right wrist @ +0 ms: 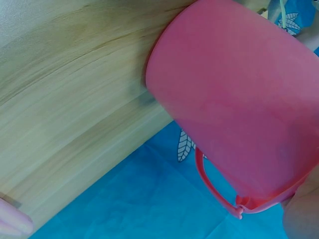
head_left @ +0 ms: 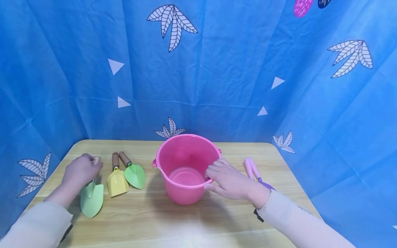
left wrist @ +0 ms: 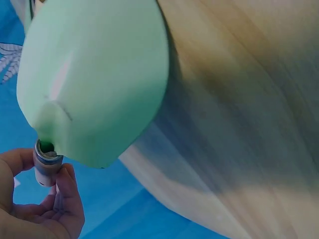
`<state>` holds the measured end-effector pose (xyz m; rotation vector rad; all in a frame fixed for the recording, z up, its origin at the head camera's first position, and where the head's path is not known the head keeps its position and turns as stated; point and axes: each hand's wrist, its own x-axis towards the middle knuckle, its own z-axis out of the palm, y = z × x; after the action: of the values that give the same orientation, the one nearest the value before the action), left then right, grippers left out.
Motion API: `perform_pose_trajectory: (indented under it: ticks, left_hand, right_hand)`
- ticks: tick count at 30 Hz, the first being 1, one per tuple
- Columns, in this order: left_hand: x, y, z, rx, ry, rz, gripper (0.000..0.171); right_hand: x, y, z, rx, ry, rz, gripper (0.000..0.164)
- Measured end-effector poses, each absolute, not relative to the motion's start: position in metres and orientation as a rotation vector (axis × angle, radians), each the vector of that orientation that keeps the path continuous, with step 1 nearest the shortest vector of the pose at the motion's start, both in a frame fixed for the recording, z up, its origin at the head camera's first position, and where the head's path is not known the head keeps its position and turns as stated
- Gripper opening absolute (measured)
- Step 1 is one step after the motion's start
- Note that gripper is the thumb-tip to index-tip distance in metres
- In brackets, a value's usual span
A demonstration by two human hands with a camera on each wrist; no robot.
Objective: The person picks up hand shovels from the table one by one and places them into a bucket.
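My left hand (head_left: 81, 170) grips the handle of a light green garden trowel (head_left: 92, 201) at the table's left side, its blade pointing toward me. In the left wrist view, the thumb and fingers pinch the handle close to the metal collar, and the trowel blade (left wrist: 99, 84) shows large above them. Toward the middle stands an upright pink bucket (head_left: 185, 195) with nothing inside. Over its right rim my right hand (head_left: 227, 181) is hooked, fingers inside and thumb outside. The right wrist view shows the bucket's wall (right wrist: 224, 94) and part of its pink handle (right wrist: 212, 184).
Beside the left hand lie a yellow shovel (head_left: 117, 182) and a brighter green trowel (head_left: 135, 176), both with brown handles. Tools with pink handles (head_left: 252, 168) and a purple part lie right of the bucket, partly behind my right arm. Blue patterned cloth (head_left: 198, 75) surrounds the wooden table (head_left: 136, 220).
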<state>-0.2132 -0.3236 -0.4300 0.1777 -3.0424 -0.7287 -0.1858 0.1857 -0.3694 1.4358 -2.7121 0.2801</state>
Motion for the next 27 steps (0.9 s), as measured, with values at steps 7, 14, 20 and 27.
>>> perform_pose_trajectory:
  ticks: [7, 14, 20, 27]
  left_hand:
    - [-0.202, -0.31, -0.421, 0.129, -2.956, -0.737, 0.07]
    - [-0.187, -0.296, -0.408, 0.069, -2.896, -0.761, 0.065]
    - [-0.178, -0.285, -0.401, 0.019, -2.825, -0.756, 0.056]
    - [-0.169, -0.277, -0.395, 0.012, -2.785, -0.758, 0.05]
  right_hand:
    - [-0.186, 0.186, -0.371, 1.44, -2.706, 0.287, 0.033]
    - [-0.186, 0.186, -0.371, 1.438, -2.712, 0.289, 0.031]
    - [-0.185, 0.186, -0.37, 1.43, -2.726, 0.299, 0.028]
    - [-0.187, 0.187, -0.371, 1.436, -2.72, 0.294, 0.028]
